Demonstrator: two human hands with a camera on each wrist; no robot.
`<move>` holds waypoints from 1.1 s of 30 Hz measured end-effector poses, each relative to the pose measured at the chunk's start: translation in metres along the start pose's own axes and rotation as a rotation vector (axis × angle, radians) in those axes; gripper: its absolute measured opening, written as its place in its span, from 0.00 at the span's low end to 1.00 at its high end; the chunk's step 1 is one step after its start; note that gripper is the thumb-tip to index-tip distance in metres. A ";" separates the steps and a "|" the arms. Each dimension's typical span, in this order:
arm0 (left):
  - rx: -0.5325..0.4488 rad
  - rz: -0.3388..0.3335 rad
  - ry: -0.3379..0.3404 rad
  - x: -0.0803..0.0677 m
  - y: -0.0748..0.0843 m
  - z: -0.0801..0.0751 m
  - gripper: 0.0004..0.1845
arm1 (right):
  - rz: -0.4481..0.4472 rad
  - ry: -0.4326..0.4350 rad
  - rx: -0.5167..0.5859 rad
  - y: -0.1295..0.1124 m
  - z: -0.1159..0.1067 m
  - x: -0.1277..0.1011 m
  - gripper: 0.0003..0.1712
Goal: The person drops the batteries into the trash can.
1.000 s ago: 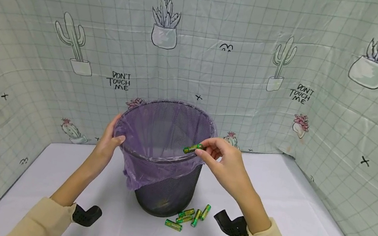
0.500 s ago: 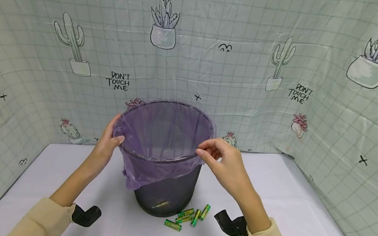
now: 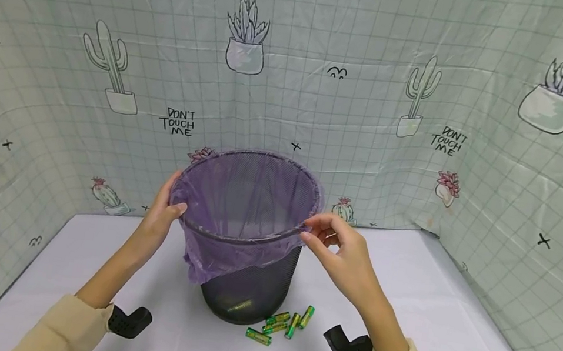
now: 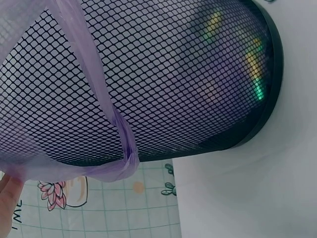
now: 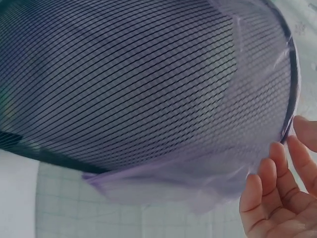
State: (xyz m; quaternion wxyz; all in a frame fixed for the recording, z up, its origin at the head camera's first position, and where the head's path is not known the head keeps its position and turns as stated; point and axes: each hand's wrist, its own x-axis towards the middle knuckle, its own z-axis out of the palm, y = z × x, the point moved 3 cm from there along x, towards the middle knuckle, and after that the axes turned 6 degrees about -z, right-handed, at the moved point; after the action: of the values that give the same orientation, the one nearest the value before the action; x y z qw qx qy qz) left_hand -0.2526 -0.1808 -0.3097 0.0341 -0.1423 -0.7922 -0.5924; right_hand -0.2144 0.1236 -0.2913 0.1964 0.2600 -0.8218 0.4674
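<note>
A black mesh waste bin [image 3: 250, 290] with a purple liner [image 3: 236, 193] stands on the white table [image 3: 453, 328]. My left hand [image 3: 171, 201] grips its left rim, thumb hooked over the edge. My right hand [image 3: 318, 232] hovers at the right rim with relaxed fingers and holds nothing. Several green batteries [image 3: 283, 324] lie on the table at the bin's foot. One battery [image 3: 240, 305] shows through the mesh at the bottom, and green glints [image 4: 255, 74] appear there in the left wrist view. The right wrist view shows my fingers [image 5: 277, 193] beside the liner's folded edge [image 5: 198, 183].
Cactus-print sheets [image 3: 430, 100] wall in the table at the back and both sides. Black wrist mounts [image 3: 129, 321] [image 3: 349, 347] sit on my cream sleeves. White tabletop stretches to the right of the bin.
One second ago my right hand pinched a green battery over the bin's mouth. That battery is gone from the fingers, and the hand has drawn back slightly to the right rim. The left hand kept its grip.
</note>
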 end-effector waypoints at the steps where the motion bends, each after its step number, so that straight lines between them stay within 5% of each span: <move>1: 0.001 0.003 0.001 0.000 0.000 0.000 0.40 | 0.009 0.003 0.001 0.003 -0.001 -0.002 0.10; 10: -0.008 0.009 -0.007 0.000 0.001 -0.001 0.40 | 0.104 -0.023 -0.037 0.031 -0.002 -0.020 0.09; 26: -0.010 0.021 -0.011 0.000 -0.001 -0.002 0.40 | 0.366 -0.194 -0.010 0.093 0.020 -0.056 0.15; 33: -0.020 0.017 -0.008 0.001 -0.001 -0.001 0.40 | 0.396 -0.239 0.005 0.112 0.025 -0.069 0.17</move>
State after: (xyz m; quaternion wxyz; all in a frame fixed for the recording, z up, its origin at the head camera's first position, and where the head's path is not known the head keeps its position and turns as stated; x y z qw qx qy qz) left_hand -0.2535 -0.1815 -0.3102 0.0347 -0.1519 -0.7851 -0.5994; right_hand -0.2310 0.1664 -0.4173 0.0013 0.1479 -0.8730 0.4648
